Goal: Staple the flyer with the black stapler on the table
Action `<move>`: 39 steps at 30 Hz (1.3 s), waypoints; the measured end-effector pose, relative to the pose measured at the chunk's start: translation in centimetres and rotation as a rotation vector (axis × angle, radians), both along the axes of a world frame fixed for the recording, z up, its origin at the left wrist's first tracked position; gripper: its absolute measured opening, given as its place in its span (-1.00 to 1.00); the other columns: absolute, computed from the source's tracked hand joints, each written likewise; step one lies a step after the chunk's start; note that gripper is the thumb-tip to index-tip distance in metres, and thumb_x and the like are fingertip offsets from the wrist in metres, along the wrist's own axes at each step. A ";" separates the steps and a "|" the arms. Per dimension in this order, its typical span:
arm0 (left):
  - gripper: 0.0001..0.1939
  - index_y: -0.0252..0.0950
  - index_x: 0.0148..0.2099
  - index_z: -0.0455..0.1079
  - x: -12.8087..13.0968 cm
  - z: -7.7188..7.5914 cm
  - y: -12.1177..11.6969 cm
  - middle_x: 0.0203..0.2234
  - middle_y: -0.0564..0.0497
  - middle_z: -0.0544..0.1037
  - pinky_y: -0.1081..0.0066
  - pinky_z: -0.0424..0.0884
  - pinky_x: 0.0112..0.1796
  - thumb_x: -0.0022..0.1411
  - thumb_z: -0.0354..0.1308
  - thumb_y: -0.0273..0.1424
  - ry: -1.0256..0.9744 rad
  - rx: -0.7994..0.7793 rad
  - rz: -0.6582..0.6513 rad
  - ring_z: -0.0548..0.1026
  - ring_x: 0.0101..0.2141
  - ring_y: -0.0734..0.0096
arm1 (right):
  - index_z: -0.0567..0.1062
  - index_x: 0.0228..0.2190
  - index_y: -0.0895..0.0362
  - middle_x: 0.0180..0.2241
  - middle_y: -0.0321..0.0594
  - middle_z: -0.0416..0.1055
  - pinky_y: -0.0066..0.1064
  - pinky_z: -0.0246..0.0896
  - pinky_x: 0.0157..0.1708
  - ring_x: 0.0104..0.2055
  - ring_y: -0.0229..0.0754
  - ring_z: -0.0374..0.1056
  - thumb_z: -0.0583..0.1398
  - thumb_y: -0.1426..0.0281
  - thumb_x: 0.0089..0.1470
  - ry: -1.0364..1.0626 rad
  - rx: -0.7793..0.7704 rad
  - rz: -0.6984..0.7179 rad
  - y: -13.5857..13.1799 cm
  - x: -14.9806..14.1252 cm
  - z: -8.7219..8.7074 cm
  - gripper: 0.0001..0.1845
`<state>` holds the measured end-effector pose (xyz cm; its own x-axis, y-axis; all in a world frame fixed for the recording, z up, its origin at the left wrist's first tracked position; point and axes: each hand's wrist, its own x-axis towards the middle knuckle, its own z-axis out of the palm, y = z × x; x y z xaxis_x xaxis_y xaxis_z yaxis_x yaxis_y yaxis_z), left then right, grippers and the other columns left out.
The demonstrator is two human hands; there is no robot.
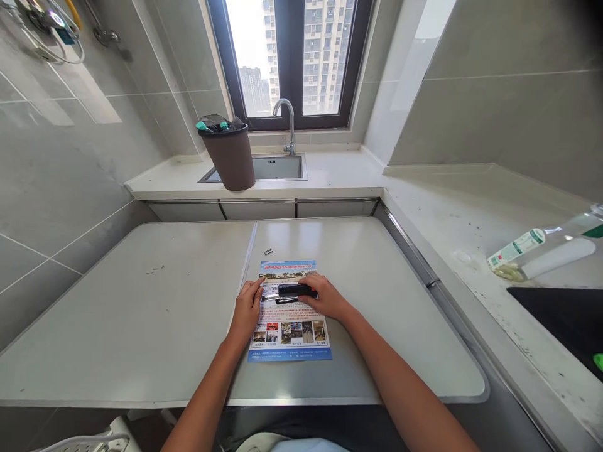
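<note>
A printed flyer (292, 342) with blue bands, text and small photos lies on the white folding table. Across its upper half is a black stapler (296, 290), its metal nose pointing left at the flyer's left edge. My right hand (327, 297) is closed around the rear end of the stapler. My left hand (247, 307) holds the flyer's left edge, index finger and thumb close to the stapler's nose; whether they touch it I cannot tell. Just beyond the flyer lie small strips of staples (268, 252).
The table (141, 326) has a seam left of the flyer. Behind it, a brown bin (230, 157) stands at the sink (280, 168) with a faucet (291, 129). On the right counter are a clear bottle (541, 245) and a black item (565, 320). A power strip (101, 442) sits lower left.
</note>
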<state>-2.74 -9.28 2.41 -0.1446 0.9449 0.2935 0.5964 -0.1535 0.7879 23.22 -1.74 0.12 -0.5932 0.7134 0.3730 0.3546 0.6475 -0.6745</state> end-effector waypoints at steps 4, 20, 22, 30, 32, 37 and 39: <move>-0.64 -0.14 0.16 0.49 -0.2 -0.8 -0.1 -0.03 -0.03 0.64 0.25 0.43 0.01 0.37 0.15 -0.24 0.047 0.012 -0.006 0.59 -0.06 0.20 | 0.49 -0.03 0.05 -0.09 -0.14 0.52 -0.15 0.28 -0.01 -0.02 -0.01 0.39 0.37 0.34 0.13 -0.005 0.003 0.000 0.0 0.0 0.2 -0.64; -0.78 -0.15 -0.13 0.64 -0.5 -1.8 0.3 -0.18 -0.02 0.70 0.25 0.52 -0.09 0.26 0.27 -0.21 0.089 -0.055 -0.115 0.64 -0.15 0.18 | 0.49 -0.03 0.05 -0.06 -0.14 0.53 -0.12 0.27 0.04 0.01 0.00 0.40 0.38 0.38 0.10 0.000 0.005 -0.011 0.1 -0.1 -0.3 -0.61; -0.76 -0.16 -0.13 0.65 -0.5 -1.7 0.3 -0.20 -0.03 0.71 0.26 0.52 -0.13 0.25 0.28 -0.18 0.075 -0.071 -0.102 0.64 -0.18 0.18 | 0.49 -0.04 0.06 -0.06 -0.14 0.52 -0.12 0.27 0.04 0.02 0.01 0.39 0.39 0.38 0.09 0.005 0.001 -0.012 0.1 -0.1 -0.3 -0.61; -0.70 -0.21 -0.15 0.66 -0.7 -2.2 0.6 -0.26 -0.08 0.71 0.27 0.52 -0.24 0.19 0.32 -0.14 0.011 -0.097 -0.106 0.63 -0.31 0.19 | 0.50 -0.04 0.05 -0.08 -0.13 0.52 -0.13 0.27 0.02 -0.01 0.00 0.40 0.37 0.39 0.10 0.010 0.016 -0.006 0.0 -0.2 -0.3 -0.63; -0.71 -0.20 -0.15 0.66 -0.7 -2.2 0.8 -0.24 -0.08 0.71 0.23 0.53 -0.19 0.17 0.34 -0.15 -0.017 -0.101 -0.123 0.64 -0.25 0.16 | 0.50 -0.05 0.05 -0.09 -0.14 0.52 -0.13 0.27 0.01 -0.02 0.00 0.40 0.37 0.39 0.10 0.011 0.017 -0.005 0.1 -0.3 -0.3 -0.63; -0.71 -0.21 -0.16 0.66 -0.7 -2.1 0.8 -0.21 -0.10 0.71 0.15 0.53 -0.11 0.16 0.34 -0.15 -0.023 -0.107 -0.127 0.64 -0.20 0.11 | 0.50 -0.05 0.06 -0.08 -0.14 0.52 -0.13 0.27 0.02 -0.01 0.00 0.40 0.37 0.41 0.09 0.020 0.005 -0.005 0.1 -0.2 -0.3 -0.63; -0.72 -0.20 -0.16 0.66 -0.7 -2.0 0.7 -0.22 -0.09 0.71 0.18 0.53 -0.14 0.17 0.34 -0.16 -0.002 -0.103 -0.118 0.64 -0.21 0.13 | 0.50 -0.05 0.06 -0.08 -0.14 0.52 -0.12 0.26 0.02 -0.01 0.00 0.40 0.37 0.41 0.09 0.017 0.002 -0.003 0.0 -0.2 -0.3 -0.63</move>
